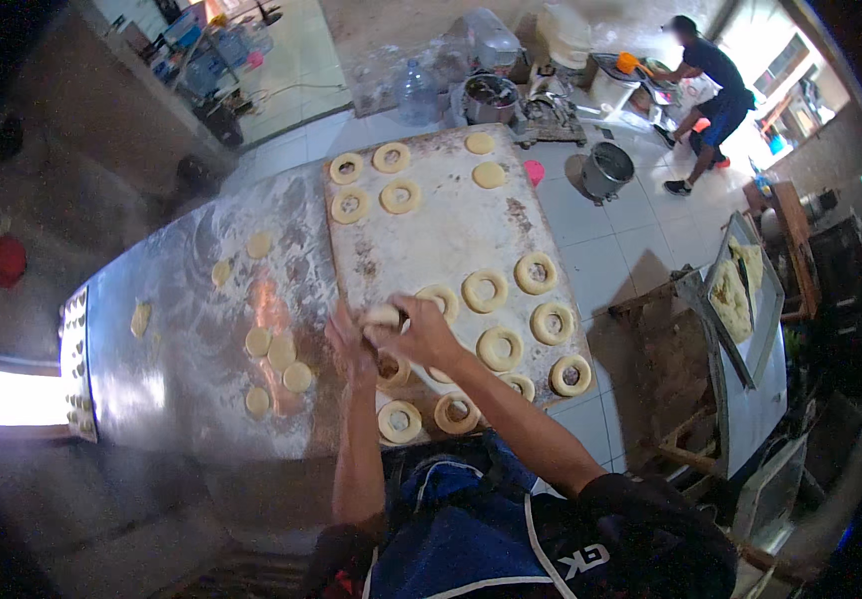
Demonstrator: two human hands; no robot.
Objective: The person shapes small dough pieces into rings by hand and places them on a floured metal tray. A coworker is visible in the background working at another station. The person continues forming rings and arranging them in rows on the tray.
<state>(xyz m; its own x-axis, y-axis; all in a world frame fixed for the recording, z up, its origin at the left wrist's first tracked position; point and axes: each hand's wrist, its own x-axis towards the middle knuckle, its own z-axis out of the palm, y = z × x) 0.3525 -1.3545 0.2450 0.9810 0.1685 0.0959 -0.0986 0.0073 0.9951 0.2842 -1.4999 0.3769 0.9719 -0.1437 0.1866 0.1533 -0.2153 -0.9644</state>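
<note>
My right hand (425,331): pinching dough (383,316). Left hand (353,344): close beside, grip unclear. Risks: overstretching could tear dough; lowered wrist could dent rings (484,349).

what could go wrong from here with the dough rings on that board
The dough piece between the left hand and right hand could tear or drop. The right forearm passes over dough rings, so it might smudge one. The front rings sit near the edge of the board, where clothing might brush them.
</note>
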